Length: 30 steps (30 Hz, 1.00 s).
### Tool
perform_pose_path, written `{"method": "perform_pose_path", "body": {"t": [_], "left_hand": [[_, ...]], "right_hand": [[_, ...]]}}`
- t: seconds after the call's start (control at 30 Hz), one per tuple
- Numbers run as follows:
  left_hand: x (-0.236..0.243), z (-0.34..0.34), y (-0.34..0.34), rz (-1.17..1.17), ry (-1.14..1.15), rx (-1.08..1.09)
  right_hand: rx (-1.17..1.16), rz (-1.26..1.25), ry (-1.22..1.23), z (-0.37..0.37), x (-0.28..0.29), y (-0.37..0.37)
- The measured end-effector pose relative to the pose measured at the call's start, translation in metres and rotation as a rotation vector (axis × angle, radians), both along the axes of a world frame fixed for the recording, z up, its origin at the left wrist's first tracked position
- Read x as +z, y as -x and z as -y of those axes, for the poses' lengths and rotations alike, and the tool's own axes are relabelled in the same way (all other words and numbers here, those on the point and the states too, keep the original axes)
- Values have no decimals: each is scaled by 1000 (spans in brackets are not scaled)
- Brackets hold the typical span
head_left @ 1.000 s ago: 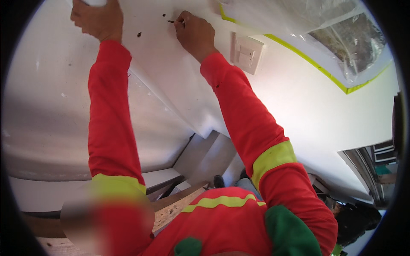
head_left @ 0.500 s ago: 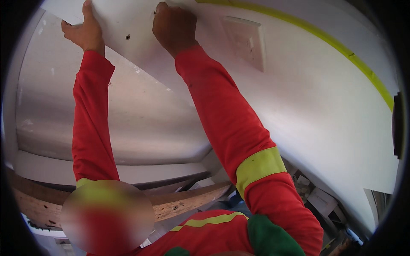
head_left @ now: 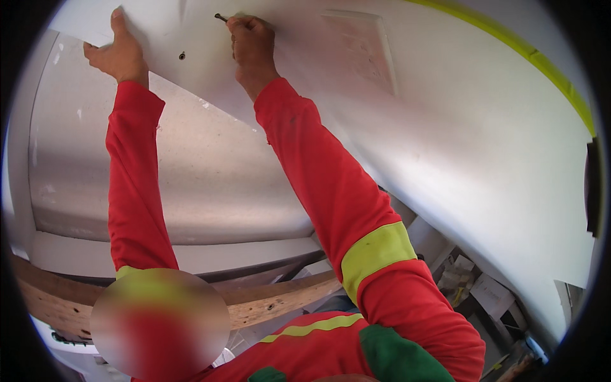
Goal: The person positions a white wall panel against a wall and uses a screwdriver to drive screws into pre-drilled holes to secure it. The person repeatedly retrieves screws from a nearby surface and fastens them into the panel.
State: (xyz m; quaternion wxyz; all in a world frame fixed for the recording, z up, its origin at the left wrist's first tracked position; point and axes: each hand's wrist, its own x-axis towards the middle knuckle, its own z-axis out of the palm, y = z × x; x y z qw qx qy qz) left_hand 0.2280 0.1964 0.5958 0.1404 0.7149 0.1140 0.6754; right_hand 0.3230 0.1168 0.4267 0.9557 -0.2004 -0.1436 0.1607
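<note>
My left hand [head_left: 119, 52] presses flat against the edge of a white panel [head_left: 191, 70] at the upper left, fingers spread. My right hand [head_left: 251, 48] is closed on a small dark screw [head_left: 220, 16], holding its tip against the white wall [head_left: 445, 140]. A dark screw hole [head_left: 182, 56] sits in the panel between my two hands. Both arms wear red sleeves with yellow-green bands.
A square white switch plate [head_left: 359, 48] is on the wall right of my right hand. A yellow-green tape strip [head_left: 541, 60] runs along the upper right. A wooden board [head_left: 273, 305] lies below, with boxes and clutter [head_left: 477, 286] at the lower right.
The view has tilted and shifted. My right hand has moved slightly right and now pinches a screw against the wall. My left hand stays pressed on the panel edge.
</note>
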Motion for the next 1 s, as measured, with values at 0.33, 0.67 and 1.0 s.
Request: {"method": "perform_pose_path", "body": {"t": [0.33, 0.67, 1.0], "left_hand": [[6, -33, 7, -88, -124, 80], [-1, -20, 3, 6, -76, -151], [-3, -16, 1, 34, -133, -125]], "right_hand": [[198, -129, -174, 11, 3, 17], [-163, 18, 164, 21, -26, 29], [-720, 482, 545, 21, -3, 8]]}}
